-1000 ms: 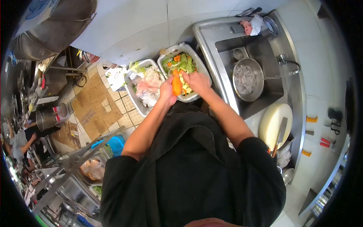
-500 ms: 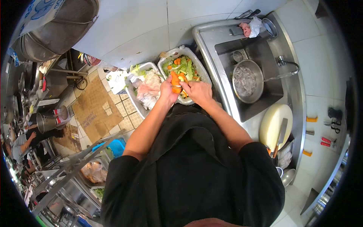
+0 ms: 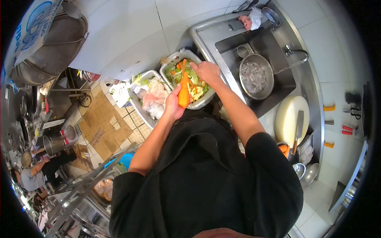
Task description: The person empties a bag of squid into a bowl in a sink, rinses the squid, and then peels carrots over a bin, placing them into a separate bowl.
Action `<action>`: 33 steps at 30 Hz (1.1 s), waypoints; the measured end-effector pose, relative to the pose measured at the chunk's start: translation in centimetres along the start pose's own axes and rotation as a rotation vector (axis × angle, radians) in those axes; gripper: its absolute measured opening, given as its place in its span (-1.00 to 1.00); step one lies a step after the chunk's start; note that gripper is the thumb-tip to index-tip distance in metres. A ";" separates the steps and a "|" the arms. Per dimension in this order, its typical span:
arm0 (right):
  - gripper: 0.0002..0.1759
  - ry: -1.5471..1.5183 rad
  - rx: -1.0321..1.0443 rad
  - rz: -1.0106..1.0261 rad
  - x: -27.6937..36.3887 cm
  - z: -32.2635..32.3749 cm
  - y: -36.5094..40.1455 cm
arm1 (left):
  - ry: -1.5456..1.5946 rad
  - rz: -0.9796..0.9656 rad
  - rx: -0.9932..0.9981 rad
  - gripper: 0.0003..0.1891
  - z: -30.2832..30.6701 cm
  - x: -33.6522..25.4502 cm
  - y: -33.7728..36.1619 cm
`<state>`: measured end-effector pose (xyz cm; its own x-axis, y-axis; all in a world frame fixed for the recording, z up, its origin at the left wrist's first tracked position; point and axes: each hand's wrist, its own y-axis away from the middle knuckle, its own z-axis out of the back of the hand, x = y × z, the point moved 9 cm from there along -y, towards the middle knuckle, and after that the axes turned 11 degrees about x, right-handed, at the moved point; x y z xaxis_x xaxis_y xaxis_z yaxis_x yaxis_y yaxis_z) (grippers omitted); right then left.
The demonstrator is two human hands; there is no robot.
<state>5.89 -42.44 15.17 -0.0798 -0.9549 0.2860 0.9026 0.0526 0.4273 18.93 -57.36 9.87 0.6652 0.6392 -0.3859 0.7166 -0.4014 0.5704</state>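
Observation:
My left hand is wrapped round the thick end of a peeled orange carrot, whose narrow end points away from me. Past that narrow end, my right hand is closed on what seems a peeler, hidden by the fingers. Both hands are above a grey bin filled with green leaves, orange pieces and yellowish scraps. Touching it on the left is a second grey bin with pale pink and white plastic bags and some leaves.
To the right stands a steel sink with a metal bowl under the tap. A round pale board with a cleaver lies beside it. Flattened cardboard covers the floor at left. A person is farther off.
My right hand has moved forward, away from the carrot's thick end, past its narrow end. My left hand still grips the carrot, now more fully exposed. The view has shifted slightly.

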 end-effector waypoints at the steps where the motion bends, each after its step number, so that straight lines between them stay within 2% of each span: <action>1: -0.22 -0.044 0.003 -0.035 -0.1 0.7 0.1 | 0.026 -0.008 -0.028 -0.62 0.6 -0.1 -0.6; 7: -0.28 -0.080 -0.028 0.090 2.2 0.4 4.5 | 0.140 -0.020 -0.038 -0.66 3.6 -0.5 -3.3; 10: -0.30 -0.028 -0.099 0.270 4.6 -0.7 8.5 | 0.254 -0.050 -0.067 -0.67 3.6 -0.5 -3.8; 13: -0.32 -0.071 -0.136 0.310 4.5 -1.0 9.8 | 0.288 -0.064 -0.121 -0.67 2.5 -0.6 -3.1; 19: -0.34 -0.041 -0.104 0.367 4.6 -2.0 10.2 | 0.269 -0.084 -0.059 -0.66 4.1 0.3 -4.0; 22: -0.30 -0.074 -0.134 0.359 4.6 -2.2 9.9 | 0.276 -0.110 -0.121 -0.67 3.4 0.1 -3.2; 25: -0.24 -0.030 -0.029 0.370 5.0 -3.9 8.3 | 0.219 -0.139 -0.136 -0.67 3.2 -1.0 -2.4; 28: -0.21 0.014 0.118 0.344 6.7 -4.7 6.5 | 0.125 -0.213 -0.026 -0.66 5.5 -2.8 -3.0; 32: -0.23 -0.057 0.143 0.373 9.1 -3.5 5.7 | 0.127 -0.216 -0.109 -0.66 4.8 -5.5 -0.9; 33: -0.24 -0.039 0.223 0.364 9.2 -4.1 5.3 | 0.141 -0.223 -0.114 -0.65 4.4 -5.7 -0.5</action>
<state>11.69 -52.19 16.52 0.2072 -0.8509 0.4827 0.7615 0.4500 0.4665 15.73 -63.70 8.58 0.4518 0.7918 -0.4110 0.8087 -0.1691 0.5633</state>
